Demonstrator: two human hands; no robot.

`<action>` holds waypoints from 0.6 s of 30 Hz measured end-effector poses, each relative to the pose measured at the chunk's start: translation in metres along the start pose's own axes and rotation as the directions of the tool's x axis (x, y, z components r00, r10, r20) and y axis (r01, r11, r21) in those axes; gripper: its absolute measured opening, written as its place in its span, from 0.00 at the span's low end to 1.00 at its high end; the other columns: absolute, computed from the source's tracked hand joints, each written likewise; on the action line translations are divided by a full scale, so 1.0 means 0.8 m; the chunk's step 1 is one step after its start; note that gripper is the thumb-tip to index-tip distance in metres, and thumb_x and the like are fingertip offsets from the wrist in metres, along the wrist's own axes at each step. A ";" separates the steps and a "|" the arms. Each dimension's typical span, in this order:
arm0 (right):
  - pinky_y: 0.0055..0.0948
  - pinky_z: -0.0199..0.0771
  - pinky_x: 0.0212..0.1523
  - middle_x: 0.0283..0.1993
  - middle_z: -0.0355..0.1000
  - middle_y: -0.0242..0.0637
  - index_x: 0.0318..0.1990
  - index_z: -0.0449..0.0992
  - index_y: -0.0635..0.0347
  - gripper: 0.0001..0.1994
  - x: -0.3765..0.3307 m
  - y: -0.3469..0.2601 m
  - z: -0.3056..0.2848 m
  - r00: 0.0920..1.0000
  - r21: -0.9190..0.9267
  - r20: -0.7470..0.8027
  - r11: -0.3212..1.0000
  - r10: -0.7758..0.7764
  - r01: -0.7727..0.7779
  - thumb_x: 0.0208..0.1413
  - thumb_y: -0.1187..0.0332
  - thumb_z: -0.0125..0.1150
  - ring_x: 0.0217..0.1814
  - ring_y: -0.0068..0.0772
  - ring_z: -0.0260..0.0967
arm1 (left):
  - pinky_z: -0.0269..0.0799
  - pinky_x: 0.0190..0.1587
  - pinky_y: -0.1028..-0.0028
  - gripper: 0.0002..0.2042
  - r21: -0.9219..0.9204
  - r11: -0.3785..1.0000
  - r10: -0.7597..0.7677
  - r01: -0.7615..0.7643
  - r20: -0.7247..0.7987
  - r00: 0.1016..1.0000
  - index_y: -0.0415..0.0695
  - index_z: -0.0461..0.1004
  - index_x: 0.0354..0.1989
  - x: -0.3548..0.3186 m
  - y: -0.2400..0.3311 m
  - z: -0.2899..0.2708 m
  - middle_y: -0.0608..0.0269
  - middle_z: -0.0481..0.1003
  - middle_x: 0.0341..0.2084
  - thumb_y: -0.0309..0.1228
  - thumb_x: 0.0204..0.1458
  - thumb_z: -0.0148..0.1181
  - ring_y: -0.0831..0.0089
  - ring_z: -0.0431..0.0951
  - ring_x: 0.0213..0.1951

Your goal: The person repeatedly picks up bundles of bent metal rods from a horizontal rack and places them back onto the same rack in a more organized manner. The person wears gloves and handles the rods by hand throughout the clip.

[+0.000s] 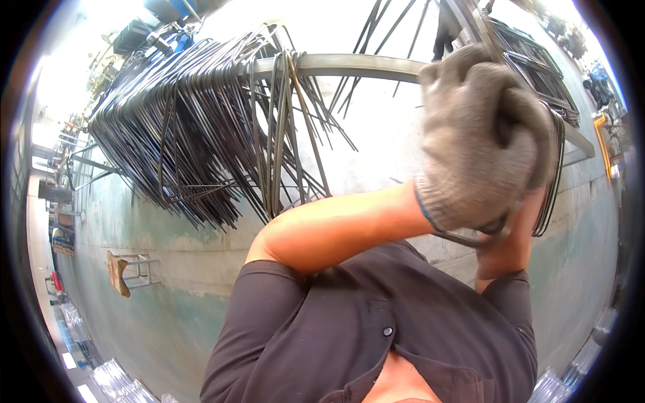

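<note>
My left hand [470,134], in a grey knit work glove, reaches across to the right side of the view. Its fingers are curled and somewhat blurred, and what they hold, if anything, is hidden. Behind it my right forearm [508,245] rises, with the right hand mostly covered by the left glove, its fingers out of sight. Thin bent metal rods [557,174] hang close beside the gloves, and a curved piece of rod [460,239] shows below the left wrist. I cannot make out which hand touches them.
A metal rail [363,66] runs across the top, with a dense row of dark bent rods [195,121] hanging at the left. More rod frames [531,64] are stacked at the far right. A small stool [127,272] stands on the green floor [181,322] at the left.
</note>
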State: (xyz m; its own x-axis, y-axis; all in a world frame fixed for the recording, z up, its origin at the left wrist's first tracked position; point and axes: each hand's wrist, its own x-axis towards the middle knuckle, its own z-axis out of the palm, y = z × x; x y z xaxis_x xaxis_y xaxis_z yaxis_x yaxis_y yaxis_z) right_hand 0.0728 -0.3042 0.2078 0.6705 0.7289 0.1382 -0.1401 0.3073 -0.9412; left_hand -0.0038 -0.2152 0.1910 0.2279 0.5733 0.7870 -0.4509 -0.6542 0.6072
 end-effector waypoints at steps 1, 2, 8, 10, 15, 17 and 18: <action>0.26 0.84 0.46 0.45 0.82 0.40 0.59 0.81 0.73 0.18 -0.008 -0.014 0.002 0.999 -0.026 -0.004 0.999 -0.041 0.041 0.63 0.74 0.63 0.44 0.28 0.81 | 0.75 0.57 0.48 0.16 -0.070 0.997 0.016 -0.021 -0.077 0.997 0.43 0.79 0.47 0.014 0.016 0.010 0.47 0.76 0.53 0.24 0.48 0.64 0.47 0.74 0.54; 0.26 0.84 0.46 0.45 0.82 0.40 0.59 0.81 0.73 0.18 -0.028 -0.032 -0.001 0.994 -0.066 -0.046 0.993 -0.102 0.099 0.63 0.74 0.63 0.44 0.28 0.82 | 0.74 0.54 0.46 0.15 -0.182 0.983 0.002 -0.027 -0.136 0.991 0.43 0.77 0.46 0.030 0.043 0.026 0.46 0.75 0.51 0.23 0.48 0.63 0.46 0.73 0.53; 0.29 0.85 0.46 0.45 0.82 0.39 0.57 0.81 0.73 0.17 -0.049 -0.047 0.006 0.982 -0.073 -0.025 0.980 -0.187 0.185 0.64 0.73 0.62 0.44 0.28 0.82 | 0.73 0.50 0.46 0.14 -0.280 0.938 0.163 -0.202 -0.157 0.974 0.44 0.75 0.45 0.033 0.050 0.023 0.48 0.74 0.49 0.21 0.49 0.63 0.48 0.73 0.52; 0.30 0.86 0.47 0.45 0.82 0.39 0.57 0.81 0.73 0.17 -0.022 -0.015 0.013 0.992 -0.007 0.069 0.994 -0.105 0.106 0.64 0.72 0.62 0.44 0.28 0.82 | 0.75 0.52 0.51 0.15 -0.126 0.980 0.149 -0.157 -0.068 0.986 0.42 0.77 0.49 0.002 0.002 -0.012 0.48 0.74 0.53 0.22 0.52 0.64 0.52 0.75 0.53; 0.30 0.85 0.50 0.46 0.81 0.40 0.58 0.79 0.72 0.20 0.008 0.128 -0.035 0.973 0.096 0.131 0.974 0.191 -0.204 0.58 0.79 0.64 0.45 0.31 0.81 | 0.82 0.55 0.64 0.19 0.182 0.922 -0.383 0.341 0.311 0.870 0.38 0.79 0.58 -0.109 -0.073 -0.058 0.48 0.74 0.64 0.26 0.57 0.68 0.60 0.81 0.56; 0.31 0.86 0.53 0.49 0.82 0.42 0.59 0.79 0.72 0.20 -0.004 0.198 -0.058 0.945 0.122 0.093 0.938 0.314 -0.323 0.59 0.77 0.65 0.49 0.34 0.82 | 0.84 0.55 0.67 0.20 0.262 0.754 -0.656 0.603 0.362 0.663 0.37 0.80 0.60 -0.125 -0.073 -0.081 0.49 0.74 0.67 0.26 0.59 0.69 0.63 0.82 0.57; 0.31 0.85 0.56 0.51 0.83 0.44 0.60 0.80 0.72 0.19 -0.016 0.201 -0.051 0.942 0.234 0.092 0.913 0.323 -0.336 0.63 0.76 0.67 0.52 0.34 0.83 | 0.84 0.54 0.66 0.19 0.161 0.752 -0.647 0.639 0.363 0.670 0.37 0.80 0.60 -0.130 -0.077 -0.093 0.50 0.73 0.68 0.24 0.60 0.68 0.66 0.82 0.58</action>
State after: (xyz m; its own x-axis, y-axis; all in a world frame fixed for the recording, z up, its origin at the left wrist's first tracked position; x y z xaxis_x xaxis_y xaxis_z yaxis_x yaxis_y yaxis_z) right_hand 0.0713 -0.2885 0.0419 0.5190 0.8423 -0.1452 -0.5231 0.1786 -0.8334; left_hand -0.0643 -0.1980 0.0637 0.7575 0.6291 0.1742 -0.0543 -0.2052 0.9772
